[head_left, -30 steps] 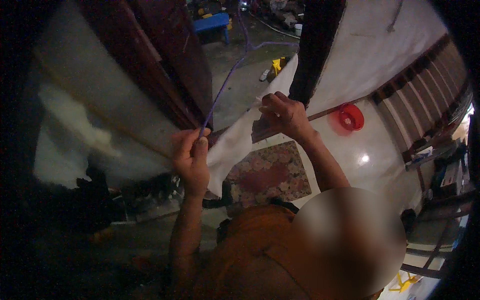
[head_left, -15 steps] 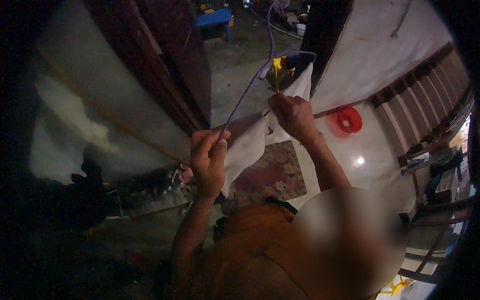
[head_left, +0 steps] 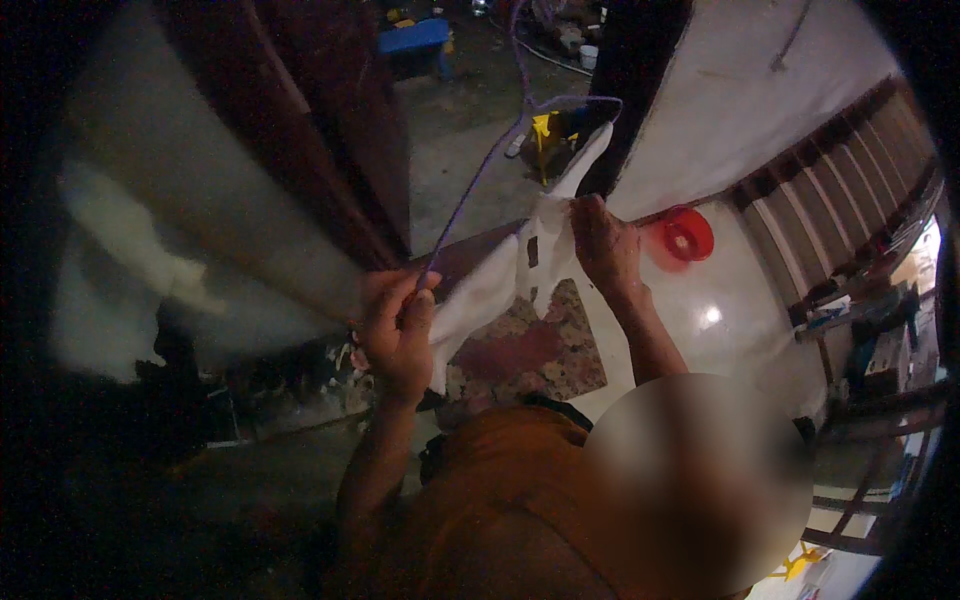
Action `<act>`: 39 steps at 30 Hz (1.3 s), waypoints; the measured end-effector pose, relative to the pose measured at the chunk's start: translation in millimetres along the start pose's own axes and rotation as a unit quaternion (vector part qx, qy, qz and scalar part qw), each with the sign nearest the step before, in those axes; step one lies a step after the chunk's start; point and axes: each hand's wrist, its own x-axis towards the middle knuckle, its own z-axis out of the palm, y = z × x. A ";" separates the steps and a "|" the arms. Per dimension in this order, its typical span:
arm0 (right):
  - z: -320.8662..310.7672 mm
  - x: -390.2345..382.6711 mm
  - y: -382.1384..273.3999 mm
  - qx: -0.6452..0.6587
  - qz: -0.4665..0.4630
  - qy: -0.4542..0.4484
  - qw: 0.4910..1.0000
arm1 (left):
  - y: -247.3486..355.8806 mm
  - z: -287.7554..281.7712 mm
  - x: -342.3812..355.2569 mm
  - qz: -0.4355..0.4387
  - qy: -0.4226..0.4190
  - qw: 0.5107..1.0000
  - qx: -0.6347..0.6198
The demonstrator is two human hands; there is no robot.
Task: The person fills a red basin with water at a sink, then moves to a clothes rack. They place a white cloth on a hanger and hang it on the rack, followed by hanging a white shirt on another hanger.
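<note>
- Right hand (head_left: 607, 245) has shifted rightward since last frame, curled at the white cloth (head_left: 485, 300); can't tell if it's pinching.
- Left hand (head_left: 398, 335) clamped on the purple clothes hanger (head_left: 475, 185), cloth hanging off it.
- Cloth partly blocks the floral mat (head_left: 520, 355); red basin (head_left: 702, 228) off right.

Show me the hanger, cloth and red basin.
Hanger (head_left: 479, 174), head view, on its sloping left arm.
Cloth (head_left: 482, 298), head view, on its lower left part.
Red basin (head_left: 703, 233), head view, on its right side.
</note>
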 end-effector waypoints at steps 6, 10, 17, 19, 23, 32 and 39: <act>-15.1 -13.8 -22.1 0.111 -0.067 -0.092 0.987 | 1.6 -18.0 -14.0 -0.105 0.013 0.992 -0.074; 17.9 33.4 57.3 0.394 0.101 0.115 0.906 | 6.0 -31.1 -18.9 -0.155 0.023 0.979 -0.129; -4.1 68.1 73.4 0.315 0.177 0.068 0.930 | 9.0 -48.9 -20.7 -0.077 0.024 0.991 -0.104; -15.3 71.2 68.5 0.124 0.134 0.135 0.974 | 11.8 -50.5 -21.1 -0.094 0.036 0.989 -0.110; -22.5 72.7 52.3 0.004 0.054 0.166 0.985 | 3.6 -49.2 -27.1 -0.109 0.041 0.989 -0.087; -16.3 79.5 103.0 0.331 0.106 -0.023 0.937 | 1.1 -20.5 -31.7 -0.117 0.046 0.987 -0.096; -30.3 81.9 84.4 0.227 0.041 0.042 0.972 | 14.1 -13.3 -27.0 -0.107 -0.035 0.993 -0.028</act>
